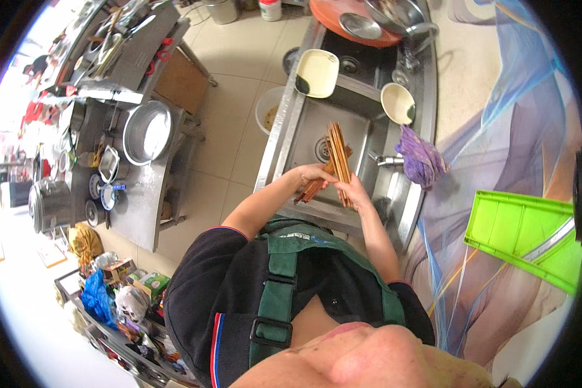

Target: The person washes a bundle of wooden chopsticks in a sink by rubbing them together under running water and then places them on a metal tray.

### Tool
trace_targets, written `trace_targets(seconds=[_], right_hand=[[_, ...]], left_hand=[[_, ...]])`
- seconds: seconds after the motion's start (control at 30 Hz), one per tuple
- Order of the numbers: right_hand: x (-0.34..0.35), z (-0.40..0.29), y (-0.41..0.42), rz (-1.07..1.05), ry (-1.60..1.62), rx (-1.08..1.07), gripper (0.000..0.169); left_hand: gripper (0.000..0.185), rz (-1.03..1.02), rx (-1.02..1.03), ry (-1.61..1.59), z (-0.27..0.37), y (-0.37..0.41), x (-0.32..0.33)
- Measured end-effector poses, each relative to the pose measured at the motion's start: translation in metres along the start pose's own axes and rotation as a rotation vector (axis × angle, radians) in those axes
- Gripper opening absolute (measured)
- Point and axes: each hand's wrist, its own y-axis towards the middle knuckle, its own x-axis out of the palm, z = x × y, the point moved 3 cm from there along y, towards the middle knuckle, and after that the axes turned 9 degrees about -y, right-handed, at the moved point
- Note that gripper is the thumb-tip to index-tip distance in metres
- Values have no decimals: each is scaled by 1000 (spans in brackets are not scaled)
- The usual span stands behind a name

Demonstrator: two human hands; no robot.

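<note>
Both hands are in view over the near basin of a stainless steel sink (304,140). My left hand (315,175) grips a slanting bundle of brown chopsticks (311,189). My right hand (355,193) closes around another bundle of chopsticks (338,150), which crosses over the first with its ends pointing away from me. The two hands touch or nearly touch; fingers hide part of both bundles. Under the chopsticks lies a drain (322,150). A purple cloth (421,157) is bunched at the faucet (389,160) to the right.
A cream square dish (318,72) rests at the sink's left rim, a cream bowl (396,103) on the right. Beyond sits an orange basin (324,17) with metal bowls. A bucket (267,110) stands on the floor left. Farther left, a steel table (143,203) holds a metal basin (135,133).
</note>
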Motion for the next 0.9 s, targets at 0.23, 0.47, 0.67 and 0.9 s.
trace_targets(seconds=[0.23,0.47,0.67,0.9], right_hand=[[-12,-41,-17,510,-741,-376,41],[-34,1,-14,489,-793,-73,30],[-36,8,-7,343,-926,56,31],[-30,13,-5,345,-1018,63,36]], left_hand=[[21,410,-195,103,4,-4,-27],[13,431,-112,212,15,11,-8],[12,357,-49,335,15,22,23],[9,383,-54,-2,-3,16,16]])
